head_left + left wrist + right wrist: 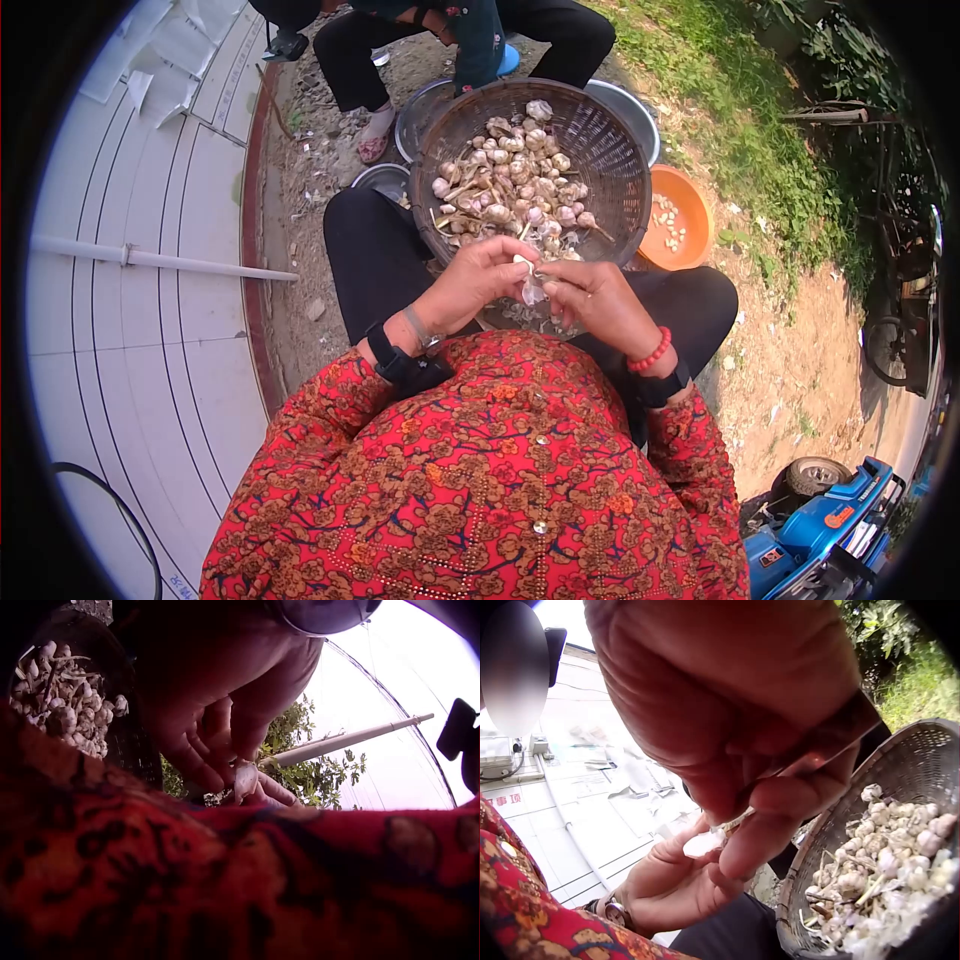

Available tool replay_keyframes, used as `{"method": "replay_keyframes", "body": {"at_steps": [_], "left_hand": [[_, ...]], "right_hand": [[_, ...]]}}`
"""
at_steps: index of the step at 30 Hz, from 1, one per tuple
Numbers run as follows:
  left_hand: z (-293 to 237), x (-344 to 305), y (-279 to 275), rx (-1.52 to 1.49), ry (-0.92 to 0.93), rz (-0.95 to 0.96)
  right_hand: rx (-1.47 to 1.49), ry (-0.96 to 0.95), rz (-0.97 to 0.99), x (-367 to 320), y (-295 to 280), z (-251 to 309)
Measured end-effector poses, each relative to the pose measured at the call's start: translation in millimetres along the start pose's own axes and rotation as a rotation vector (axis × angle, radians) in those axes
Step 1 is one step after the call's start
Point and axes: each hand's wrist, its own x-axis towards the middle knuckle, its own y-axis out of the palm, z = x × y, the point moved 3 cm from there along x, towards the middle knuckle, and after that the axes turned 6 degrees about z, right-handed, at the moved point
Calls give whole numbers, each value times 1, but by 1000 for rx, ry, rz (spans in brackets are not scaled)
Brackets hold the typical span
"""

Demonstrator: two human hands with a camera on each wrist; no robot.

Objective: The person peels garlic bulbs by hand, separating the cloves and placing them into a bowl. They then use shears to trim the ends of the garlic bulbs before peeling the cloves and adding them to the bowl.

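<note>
A pale garlic clove [524, 266] with loose papery skin [532, 293] is at the meeting point of both hands, above the lap. My left hand [468, 285] pinches the clove between thumb and fingers. From the other side, my right hand [605, 305] holds a small knife [829, 742], its shiny flat metal showing between the curled fingers in the right wrist view. The right fingertips are right at the clove. Just beyond the hands, a round woven basket [620, 190] contains a heap of whole garlic bulbs [510, 180], some with stalks.
An orange basin [703, 215] with peeled cloves [665, 225] stands right of the basket. Metal basins [640, 110] show around the basket. Another person [480, 40] sits opposite. A tiled wall [150, 300] runs along the left, and a blue vehicle [820, 530] stands at lower right.
</note>
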Motion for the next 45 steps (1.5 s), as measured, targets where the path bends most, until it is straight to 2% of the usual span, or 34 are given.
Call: {"method": "replay_keyframes", "body": {"at_steps": [3, 6, 9, 13, 16, 17, 20, 21, 24, 25, 28, 29, 32, 36, 38, 40, 42, 45], "left_hand": [[2, 0, -11, -222, 17, 20], [1, 0, -15, -295, 8, -15], [8, 2, -35, -345, 58, -57], [5, -3, -37, -329, -14, -74], [-1, -1, -31, -259, -35, -71], [-4, -2, -29, -224, -36, -98], [-3, -3, -29, 5, -53, -177], [-5, -1, -30, 109, -55, -197], [1, 4, -24, 329, -11, -122], [0, 6, -22, 544, -57, -115], [-11, 15, 0, 905, 169, 21], [-10, 18, 3, 867, 116, 63], [-6, 25, 4, 774, 207, 30], [-1, 28, -30, 662, 127, -172], [9, 26, -49, 529, 83, -207], [15, 23, -60, 591, -5, -192], [22, 19, -69, 639, -145, -161], [37, 20, -83, 578, -169, -157]], "right_hand": [[-18, -41, 14, 1, -2, 5], [-51, -58, 52, 1, -2, 1], [142, 101, 109, -6, -4, -6], [309, 196, 297, -8, -13, -15], [-917, -103, 154, -9, -6, -31], [-753, 32, 201, -9, -12, -38], [118, 195, 163, -5, -13, -31], [272, 148, 164, 1, -12, -37], [647, 348, 8, 7, -7, -51], [769, 354, 46, 8, -2, -54], [994, 370, 52, 17, 12, -62], [1063, 358, 107, 19, 14, -67], [1198, 297, 118, 21, 6, -62], [1179, 270, 31, 12, -28, -75], [1200, 215, -71, 7, -59, -79], [1237, 157, -261, 0, -96, -92], [1276, 121, -565, -4, -134, -125], [1335, 119, -806, -8, -177, -169]]}}
